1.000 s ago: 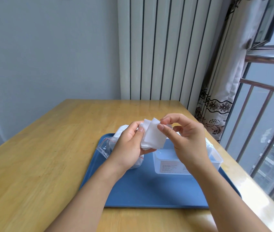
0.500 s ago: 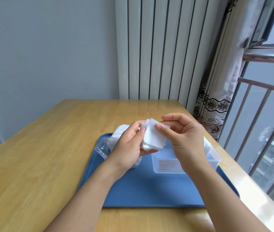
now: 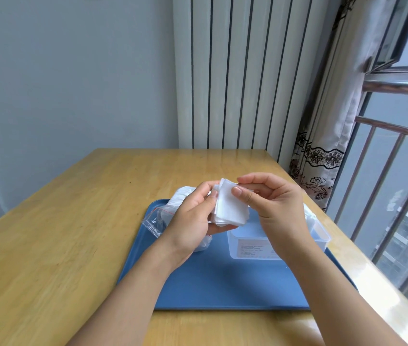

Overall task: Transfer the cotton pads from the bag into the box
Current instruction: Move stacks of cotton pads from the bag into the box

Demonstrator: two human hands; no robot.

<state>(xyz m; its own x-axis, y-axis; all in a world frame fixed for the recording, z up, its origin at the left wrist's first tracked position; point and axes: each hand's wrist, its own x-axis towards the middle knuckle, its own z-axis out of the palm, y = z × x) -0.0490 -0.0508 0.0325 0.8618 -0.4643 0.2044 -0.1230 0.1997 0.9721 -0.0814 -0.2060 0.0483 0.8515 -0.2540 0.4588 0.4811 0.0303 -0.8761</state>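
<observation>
Compared with 1 second earlier, the right hand (image 3: pixel 275 203) has closed its thumb and fingers more tightly on the top of the stack of white cotton pads (image 3: pixel 230 208), so the pads seem gathered and ready to lower into the box. The left hand (image 3: pixel 193 218) cups the stack's left side with curled fingers. Both hands hold it in the air above the blue tray (image 3: pixel 222 283), between the clear bag (image 3: pixel 163 218) and the open clear box (image 3: pixel 317 236).
</observation>
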